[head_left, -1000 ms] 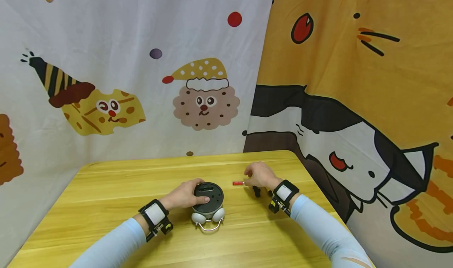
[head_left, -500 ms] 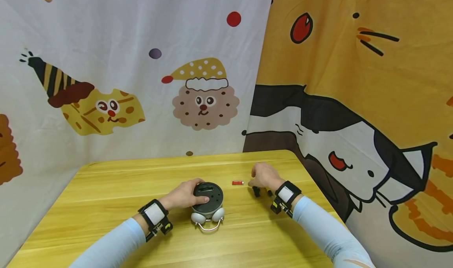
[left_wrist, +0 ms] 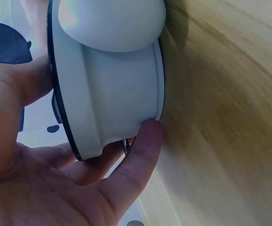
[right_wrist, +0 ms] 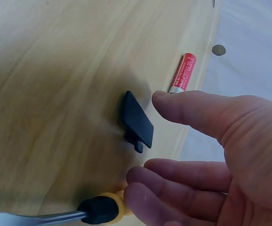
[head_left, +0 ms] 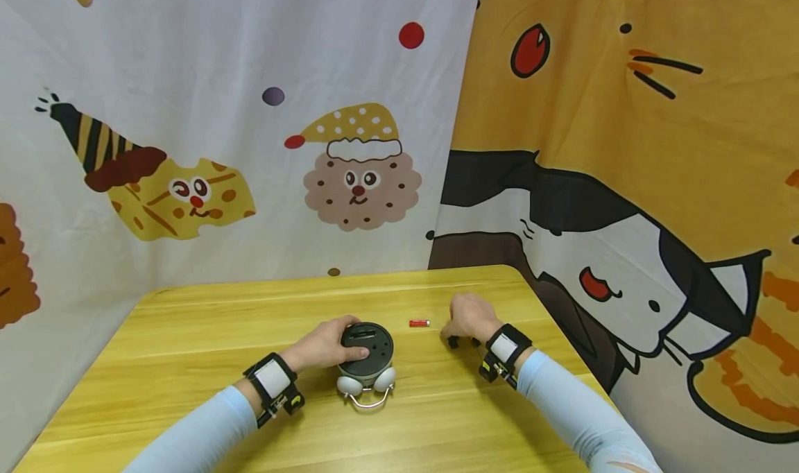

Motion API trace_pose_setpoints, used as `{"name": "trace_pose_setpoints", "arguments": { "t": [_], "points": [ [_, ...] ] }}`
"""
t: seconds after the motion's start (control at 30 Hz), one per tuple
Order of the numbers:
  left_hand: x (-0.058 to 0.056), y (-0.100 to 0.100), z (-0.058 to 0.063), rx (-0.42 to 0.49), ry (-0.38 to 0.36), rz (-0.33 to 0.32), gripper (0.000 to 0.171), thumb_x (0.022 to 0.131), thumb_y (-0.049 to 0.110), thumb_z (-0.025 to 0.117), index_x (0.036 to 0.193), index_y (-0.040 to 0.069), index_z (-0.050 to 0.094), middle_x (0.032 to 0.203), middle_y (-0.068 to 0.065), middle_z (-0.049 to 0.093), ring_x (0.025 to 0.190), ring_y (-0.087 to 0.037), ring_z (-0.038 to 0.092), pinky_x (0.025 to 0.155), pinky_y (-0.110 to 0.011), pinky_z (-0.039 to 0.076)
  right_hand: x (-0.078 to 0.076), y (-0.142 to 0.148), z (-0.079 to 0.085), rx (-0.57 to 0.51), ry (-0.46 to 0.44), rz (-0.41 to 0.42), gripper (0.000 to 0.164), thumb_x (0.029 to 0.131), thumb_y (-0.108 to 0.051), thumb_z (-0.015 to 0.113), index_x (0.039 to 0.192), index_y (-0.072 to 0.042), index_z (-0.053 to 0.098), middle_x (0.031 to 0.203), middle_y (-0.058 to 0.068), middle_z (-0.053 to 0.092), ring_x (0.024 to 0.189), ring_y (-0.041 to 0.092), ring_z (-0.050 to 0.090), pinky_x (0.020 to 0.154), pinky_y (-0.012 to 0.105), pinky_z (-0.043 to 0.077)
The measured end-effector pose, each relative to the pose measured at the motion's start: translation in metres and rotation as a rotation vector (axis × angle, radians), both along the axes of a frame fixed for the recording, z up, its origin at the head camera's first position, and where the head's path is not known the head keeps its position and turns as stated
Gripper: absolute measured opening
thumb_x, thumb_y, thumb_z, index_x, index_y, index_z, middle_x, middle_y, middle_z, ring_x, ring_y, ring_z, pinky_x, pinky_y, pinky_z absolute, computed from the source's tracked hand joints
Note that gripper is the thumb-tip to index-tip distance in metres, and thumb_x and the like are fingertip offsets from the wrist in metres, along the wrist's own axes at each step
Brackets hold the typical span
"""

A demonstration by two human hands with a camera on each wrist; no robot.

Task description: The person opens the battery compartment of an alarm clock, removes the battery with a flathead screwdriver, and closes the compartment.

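Note:
My left hand (head_left: 321,345) grips a twin-bell alarm clock (head_left: 367,358) lying with its black back up, thumb over the back and fingers along the side. The left wrist view shows the clock's white case (left_wrist: 119,89) close, one fingertip at its lower edge near the tabletop. My right hand (head_left: 472,317) is over a small black battery cover (right_wrist: 137,120) with a tab. Thumb and fingers stand apart on either side of the cover in the right wrist view. A red battery (head_left: 419,323) lies between the clock and my right hand.
A screwdriver (right_wrist: 98,208) with a black and yellow handle lies beside the right fingertips, partly hidden by them. The wooden table (head_left: 218,320) ends at a cartoon-printed cloth (head_left: 349,57) behind and on the right.
My right hand has moved right and nearer, away from the red battery and over the battery cover, its fingers lower. The left hand and the alarm clock have kept their place.

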State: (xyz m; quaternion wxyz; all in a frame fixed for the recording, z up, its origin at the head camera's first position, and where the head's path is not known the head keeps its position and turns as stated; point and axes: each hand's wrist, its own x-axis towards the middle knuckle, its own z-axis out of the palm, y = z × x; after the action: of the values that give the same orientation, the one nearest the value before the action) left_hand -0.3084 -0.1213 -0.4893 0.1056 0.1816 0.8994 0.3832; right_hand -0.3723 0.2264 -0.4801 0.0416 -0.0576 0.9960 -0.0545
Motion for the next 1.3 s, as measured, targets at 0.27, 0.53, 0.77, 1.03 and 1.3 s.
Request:
{"name": "trace_pose_setpoints", "arguments": {
  "t": [0.27, 0.53, 0.77, 1.03, 1.3],
  "points": [
    [0.0009, -0.0002, -0.0005, 0.003, -0.002, 0.004, 0.064, 0.097, 0.035, 0.091, 0.148, 0.006, 0.064, 0.131, -0.013, 0.077, 0.115, -0.022, 0.071, 0.104, -0.050, 0.060, -0.0009, -0.0010, -0.0052, 0.025, -0.005, 0.004, 0.046, 0.080, -0.044, 0.103, 0.067, -0.016, 0.068, 0.064, -0.003, 0.058, 0.061, 0.015, 0.054, 0.052, 0.031, 0.042],
    [-0.0001, -0.0002, -0.0008, 0.000, 0.006, 0.001, 0.066, 0.096, 0.035, 0.092, 0.148, 0.006, 0.064, 0.130, -0.012, 0.077, 0.114, -0.022, 0.072, 0.104, -0.051, 0.060, -0.0009, -0.0024, -0.0035, -0.009, -0.025, 0.001, 0.037, 0.082, -0.037, 0.102, 0.071, -0.017, 0.072, 0.072, -0.002, 0.068, 0.067, 0.017, 0.060, 0.057, 0.032, 0.047],
    [-0.0001, -0.0008, -0.0014, -0.008, 0.007, 0.004, 0.067, 0.096, 0.036, 0.092, 0.148, 0.006, 0.064, 0.131, -0.012, 0.077, 0.115, -0.022, 0.072, 0.105, -0.052, 0.060, -0.0023, -0.0011, -0.0054, -0.077, -0.022, 0.004, 0.030, 0.080, -0.031, 0.104, 0.076, -0.018, 0.078, 0.079, -0.002, 0.072, 0.073, 0.018, 0.063, 0.062, 0.031, 0.049],
    [-0.0003, -0.0006, 0.0001, -0.008, 0.004, 0.004, 0.066, 0.096, 0.036, 0.091, 0.149, 0.007, 0.064, 0.131, -0.013, 0.077, 0.115, -0.022, 0.071, 0.104, -0.050, 0.059, -0.0037, 0.0026, -0.0076, -0.207, -0.053, 0.014, 0.024, 0.081, -0.023, 0.103, 0.076, -0.016, 0.081, 0.067, 0.000, 0.072, 0.060, 0.016, 0.064, 0.054, 0.029, 0.048],
    [-0.0004, -0.0003, 0.0001, -0.008, 0.005, 0.001, 0.066, 0.096, 0.036, 0.091, 0.148, 0.006, 0.064, 0.130, -0.013, 0.077, 0.114, -0.022, 0.071, 0.104, -0.050, 0.059, -0.0036, 0.0000, -0.0107, -0.219, -0.036, -0.006, 0.029, 0.079, -0.023, 0.105, 0.071, -0.016, 0.078, 0.063, -0.001, 0.071, 0.056, 0.015, 0.063, 0.051, 0.027, 0.047]
  ]
}}
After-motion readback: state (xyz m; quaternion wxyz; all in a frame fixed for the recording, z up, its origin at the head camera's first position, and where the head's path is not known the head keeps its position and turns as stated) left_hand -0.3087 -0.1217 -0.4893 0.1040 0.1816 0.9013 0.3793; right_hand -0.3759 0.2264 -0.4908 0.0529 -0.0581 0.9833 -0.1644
